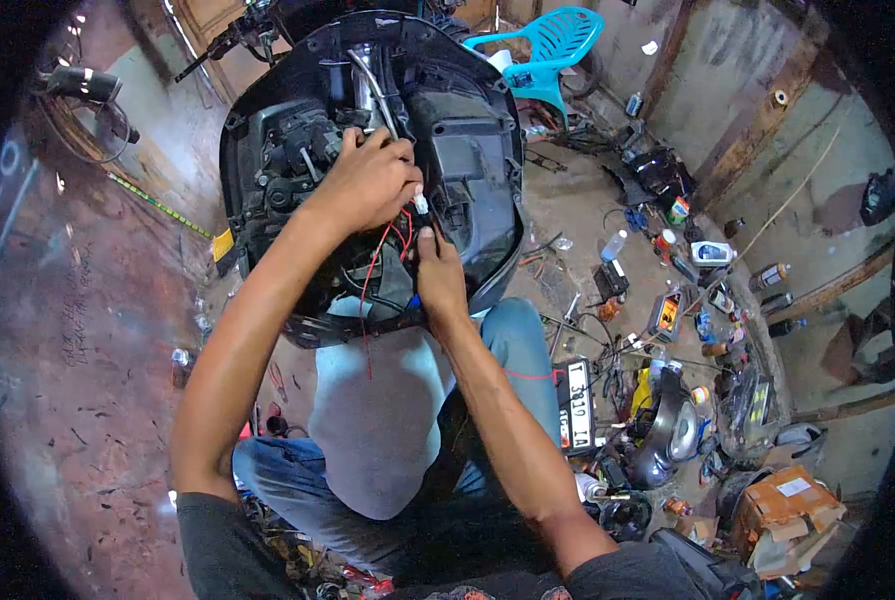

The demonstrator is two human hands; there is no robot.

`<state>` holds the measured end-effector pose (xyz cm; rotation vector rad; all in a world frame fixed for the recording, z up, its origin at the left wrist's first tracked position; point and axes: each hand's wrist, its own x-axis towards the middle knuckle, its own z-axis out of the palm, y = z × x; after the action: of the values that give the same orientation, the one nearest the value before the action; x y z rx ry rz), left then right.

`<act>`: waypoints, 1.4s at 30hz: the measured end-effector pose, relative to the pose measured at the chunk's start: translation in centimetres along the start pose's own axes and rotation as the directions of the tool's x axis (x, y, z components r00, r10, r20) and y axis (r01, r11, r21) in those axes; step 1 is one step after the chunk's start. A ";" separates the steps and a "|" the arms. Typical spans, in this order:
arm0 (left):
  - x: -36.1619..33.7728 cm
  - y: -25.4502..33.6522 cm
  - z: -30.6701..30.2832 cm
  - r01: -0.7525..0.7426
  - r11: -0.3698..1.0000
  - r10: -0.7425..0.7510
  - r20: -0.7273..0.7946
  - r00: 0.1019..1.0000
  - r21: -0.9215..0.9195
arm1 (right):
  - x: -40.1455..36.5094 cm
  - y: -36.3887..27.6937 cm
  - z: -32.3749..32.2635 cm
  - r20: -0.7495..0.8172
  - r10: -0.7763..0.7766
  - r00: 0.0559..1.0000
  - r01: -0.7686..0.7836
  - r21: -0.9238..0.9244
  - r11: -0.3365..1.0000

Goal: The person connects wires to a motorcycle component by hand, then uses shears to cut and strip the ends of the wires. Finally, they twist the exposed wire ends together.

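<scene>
A motor scooter's black plastic body (472,150) stands in front of me, its inner parts exposed. My left hand (369,180) is bent over the middle of it, fingers closed at a small white wire connector (420,201). Just below, my right hand (439,275) pinches a black cable (423,222) that runs up to the connector, thumb on top. Thin red wires (372,265) hang loose beneath my left hand. A grey cable (375,88) comes down from the top to my left fingers, which hide part of it.
Bottles, tools and loose parts litter the floor at the right, around a number plate (578,405) and a headlight unit (672,430). A torn cardboard box (787,510) lies at lower right. A turquoise plastic chair (552,55) stands behind. A reddish wall (97,330) is at the left.
</scene>
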<state>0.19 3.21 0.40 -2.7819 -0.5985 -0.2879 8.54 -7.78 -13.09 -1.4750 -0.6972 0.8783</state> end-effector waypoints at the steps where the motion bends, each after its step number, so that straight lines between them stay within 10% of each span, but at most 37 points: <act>1: 0.2 -0.2 -0.3 0.008 1.000 -0.008 0.045 0.999 -0.007 | 0.4 -0.5 -0.3 0.045 0.092 0.995 -0.094 0.036 0.995; 8: 3.1 -0.8 -2.9 0.037 0.991 0.015 0.381 0.925 -0.131 | 2.6 2.5 2.2 -0.120 0.079 0.990 -0.076 0.032 0.997; 12: 3.3 -2.1 -0.5 -0.097 0.944 0.180 0.245 0.953 -0.316 | 1.3 0.0 1.1 -0.057 0.149 0.987 -0.149 0.016 0.989; 17: 4.2 -1.8 -2.1 0.087 0.931 0.112 0.506 0.855 -0.354 | 0.8 -0.1 1.7 -0.149 0.093 0.984 -0.087 0.046 0.995; 20: 3.6 -2.4 -0.9 -0.100 0.898 0.246 0.302 0.921 -0.428 | 0.6 -0.2 1.8 -0.162 0.082 0.983 -0.071 0.072 0.995; 42: 2.9 0.4 -1.3 0.159 0.928 -0.020 0.381 0.924 -0.336 | -0.9 -0.6 1.3 -0.247 -0.242 0.938 0.218 -0.121 0.968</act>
<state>2.79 3.56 2.26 -3.2017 -0.8395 0.1371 6.96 -7.78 -12.41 -1.5201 -0.7034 0.4673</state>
